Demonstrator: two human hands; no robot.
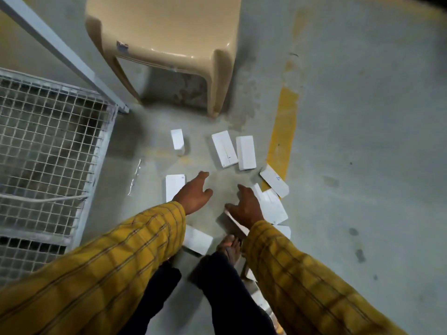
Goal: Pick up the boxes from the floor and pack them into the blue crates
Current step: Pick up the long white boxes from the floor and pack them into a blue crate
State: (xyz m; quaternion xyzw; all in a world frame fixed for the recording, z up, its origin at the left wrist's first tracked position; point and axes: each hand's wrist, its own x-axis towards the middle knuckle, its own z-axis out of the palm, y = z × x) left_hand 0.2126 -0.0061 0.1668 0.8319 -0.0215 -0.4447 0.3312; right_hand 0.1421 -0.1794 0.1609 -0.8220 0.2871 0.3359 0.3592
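Open floor [362,165] fills the right half of the frame, crossed only by a flat yellow line [284,131]. A bare patch of floor at frame centre lies between the scattered white boxes [224,152]. The beige chair [167,44] blocks the upper centre. A wire mesh cage [48,153] and grey rail [60,52] close off the left side.

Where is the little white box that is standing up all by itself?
In the head view the upright white box stands on the grey floor, left of the two flat boxes lying side by side, just in front of the beige plastic chair.
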